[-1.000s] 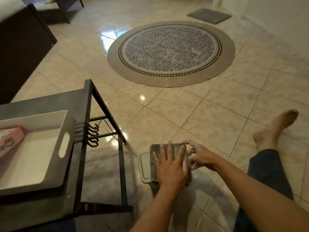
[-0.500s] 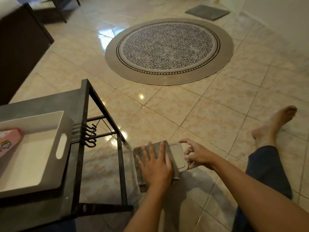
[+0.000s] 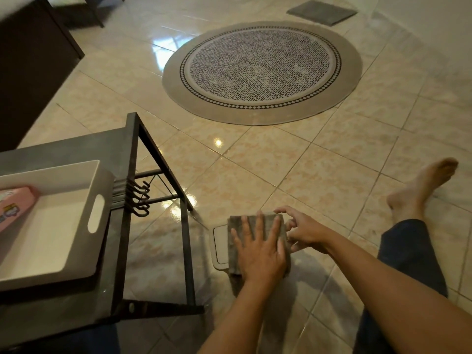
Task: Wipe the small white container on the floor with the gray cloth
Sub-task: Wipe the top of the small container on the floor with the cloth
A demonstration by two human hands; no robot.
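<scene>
The small white container (image 3: 220,245) lies flat on the tiled floor in front of me, only its left strip showing. The gray cloth (image 3: 265,221) is spread over most of it. My left hand (image 3: 260,251) presses flat on the cloth, fingers spread. My right hand (image 3: 304,229) rests at the container's right edge, fingertips curled against the cloth's corner and the hidden right side of the container.
A dark metal side table (image 3: 132,154) stands to the left with a white tray (image 3: 63,221) holding a pink pack (image 3: 14,205). Hooks (image 3: 139,200) hang off its frame. My outstretched leg and bare foot (image 3: 419,190) lie right. A round patterned rug (image 3: 263,70) is ahead.
My left hand has slid the cloth from the container's left side back to the right, uncovering the left strip and covering the right part. My right hand stays at the right edge.
</scene>
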